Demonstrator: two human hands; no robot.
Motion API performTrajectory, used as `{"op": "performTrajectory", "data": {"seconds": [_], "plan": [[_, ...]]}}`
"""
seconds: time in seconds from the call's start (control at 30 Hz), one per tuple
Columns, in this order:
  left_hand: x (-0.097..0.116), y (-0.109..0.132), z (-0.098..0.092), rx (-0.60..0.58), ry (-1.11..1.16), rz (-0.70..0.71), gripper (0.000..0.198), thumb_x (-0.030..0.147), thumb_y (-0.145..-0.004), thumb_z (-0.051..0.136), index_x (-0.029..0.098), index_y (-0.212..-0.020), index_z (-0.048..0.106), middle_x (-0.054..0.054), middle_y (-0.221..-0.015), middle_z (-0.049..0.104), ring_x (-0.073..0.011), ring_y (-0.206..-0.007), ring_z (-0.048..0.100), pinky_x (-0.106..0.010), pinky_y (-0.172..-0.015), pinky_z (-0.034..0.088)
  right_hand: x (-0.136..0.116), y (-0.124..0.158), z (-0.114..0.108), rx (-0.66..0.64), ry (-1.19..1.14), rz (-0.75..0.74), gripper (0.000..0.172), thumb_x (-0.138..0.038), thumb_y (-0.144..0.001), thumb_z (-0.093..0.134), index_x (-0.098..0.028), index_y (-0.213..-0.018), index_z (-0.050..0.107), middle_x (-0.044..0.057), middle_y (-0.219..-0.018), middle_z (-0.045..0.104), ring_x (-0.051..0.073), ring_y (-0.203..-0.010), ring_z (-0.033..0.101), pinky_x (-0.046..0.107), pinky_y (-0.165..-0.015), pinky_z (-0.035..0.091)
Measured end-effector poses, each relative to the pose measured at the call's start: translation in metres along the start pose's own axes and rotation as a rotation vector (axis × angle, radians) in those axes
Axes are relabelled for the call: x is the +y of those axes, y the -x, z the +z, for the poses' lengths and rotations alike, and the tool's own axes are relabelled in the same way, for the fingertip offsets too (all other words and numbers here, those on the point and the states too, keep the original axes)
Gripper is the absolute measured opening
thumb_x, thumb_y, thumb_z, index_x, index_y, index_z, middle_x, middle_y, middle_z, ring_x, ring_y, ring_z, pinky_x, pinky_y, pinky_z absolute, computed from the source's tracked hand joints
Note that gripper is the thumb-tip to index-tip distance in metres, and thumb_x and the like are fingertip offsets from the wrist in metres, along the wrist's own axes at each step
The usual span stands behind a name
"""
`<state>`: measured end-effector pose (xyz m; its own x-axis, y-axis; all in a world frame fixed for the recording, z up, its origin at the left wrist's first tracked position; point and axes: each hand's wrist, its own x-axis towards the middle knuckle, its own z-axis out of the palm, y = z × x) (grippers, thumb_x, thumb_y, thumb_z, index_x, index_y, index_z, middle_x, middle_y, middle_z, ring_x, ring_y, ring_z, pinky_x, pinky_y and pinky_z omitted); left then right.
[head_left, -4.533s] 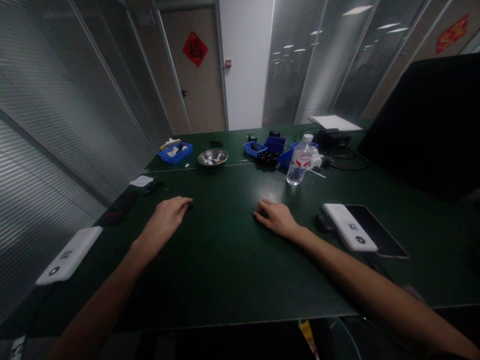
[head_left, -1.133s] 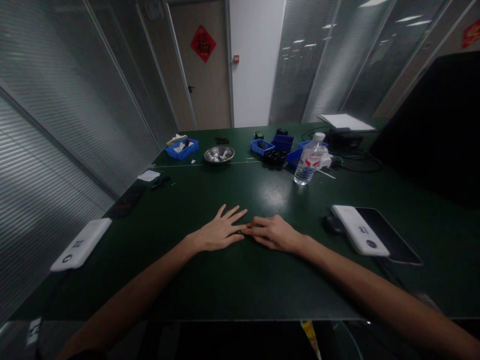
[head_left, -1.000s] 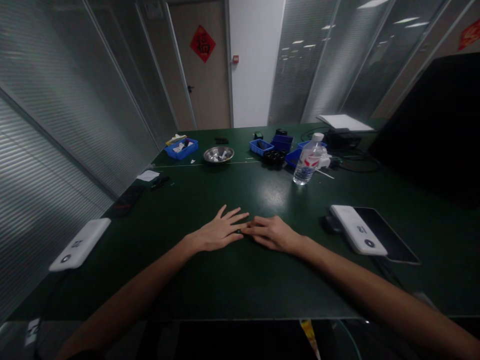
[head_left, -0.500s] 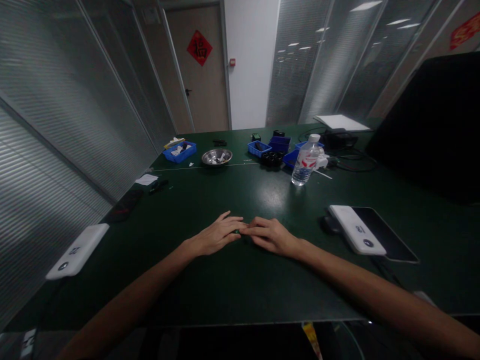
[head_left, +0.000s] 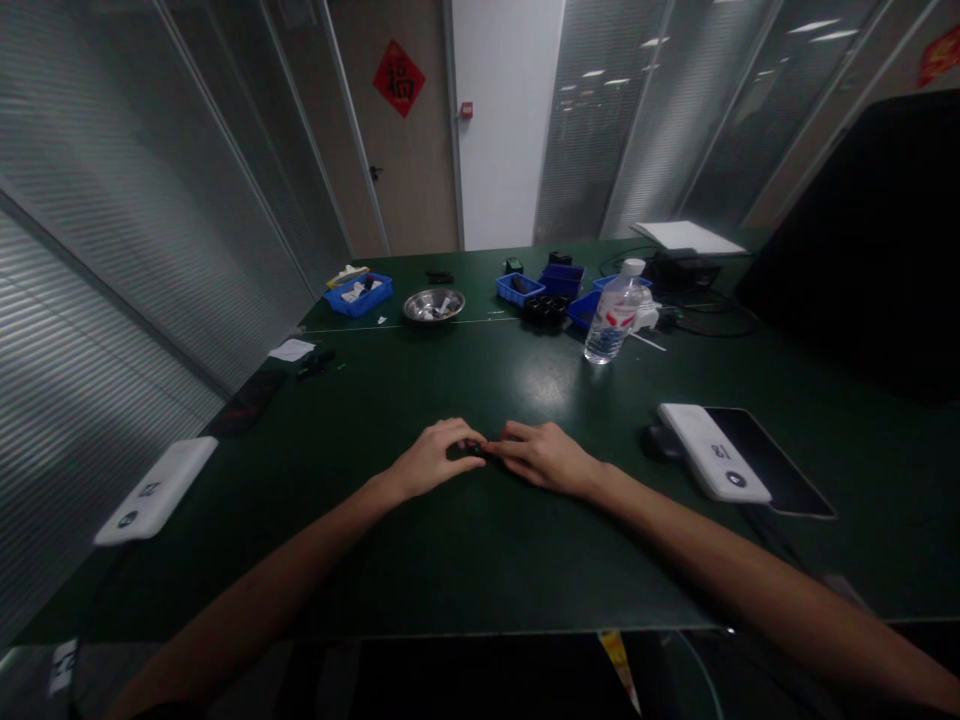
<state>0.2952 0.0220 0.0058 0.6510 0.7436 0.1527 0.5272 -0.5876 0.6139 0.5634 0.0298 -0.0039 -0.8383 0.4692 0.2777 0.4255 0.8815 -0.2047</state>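
Note:
Over the middle of the dark green table, my two hands meet at the fingertips. A small dark piece with a hint of green shows between them; it is too small and dim to name. My left hand curls its thumb and fingers around that piece from the left. From the other side, my right hand reaches in with its fingers bent together, the index fingertip touching or very near the piece. Whatever its thumb presses against is hidden.
A water bottle stands beyond my right hand. Farther back are a metal bowl, a blue basket and more blue trays. White power banks lie left and right, the right one beside a phone.
My left hand has gone from nearly straight fingers to a rounded curl, uncovering the small dark piece. My right hand stays in about the same place. The view has tilted slightly downward.

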Motion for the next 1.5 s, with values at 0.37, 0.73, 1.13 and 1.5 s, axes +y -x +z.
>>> {"op": "performTrajectory", "data": {"seconds": [0.37,0.73,1.13,1.5], "plan": [[0.000,0.001,0.006,0.084,0.134,0.056,0.019,0.032,-0.094,0.067,0.020,-0.106,0.077,-0.006,-0.106,0.073,-0.0196,-0.098,0.067,-0.034,-0.089,0.053,-0.014,-0.007,0.003,0.071,-0.117,0.103,0.019,-0.029,-0.104,0.052,-0.020,-0.116,0.063,0.005,-0.103,0.066,0.013,-0.076,0.062,0.024,-0.067,0.045],[0.008,0.005,0.010,0.263,0.238,0.151,0.019,0.028,-0.093,0.069,0.020,-0.106,0.079,-0.008,-0.103,0.073,-0.0185,-0.093,0.069,-0.034,-0.084,0.057,-0.026,-0.005,0.000,0.272,-0.443,0.211,0.010,-0.026,-0.099,0.059,-0.019,-0.104,0.064,0.003,-0.095,0.067,0.014,-0.076,0.061,0.024,-0.067,0.046],[0.012,0.004,0.010,0.262,0.246,0.133,0.018,0.027,-0.093,0.069,0.019,-0.105,0.078,-0.009,-0.103,0.072,-0.0192,-0.094,0.069,-0.035,-0.085,0.057,-0.025,-0.005,-0.003,0.250,-0.337,0.188,0.014,-0.029,-0.099,0.059,-0.020,-0.109,0.063,0.003,-0.098,0.067,0.014,-0.078,0.062,0.026,-0.069,0.046],[0.004,0.002,0.005,0.088,0.230,-0.019,0.029,0.030,-0.094,0.066,0.022,-0.122,0.072,-0.007,-0.110,0.069,-0.0199,-0.099,0.065,-0.036,-0.089,0.054,-0.013,-0.004,-0.001,0.195,-0.194,0.201,0.018,-0.031,-0.103,0.054,-0.021,-0.112,0.066,0.004,-0.099,0.066,0.014,-0.075,0.060,0.025,-0.068,0.045]]}}
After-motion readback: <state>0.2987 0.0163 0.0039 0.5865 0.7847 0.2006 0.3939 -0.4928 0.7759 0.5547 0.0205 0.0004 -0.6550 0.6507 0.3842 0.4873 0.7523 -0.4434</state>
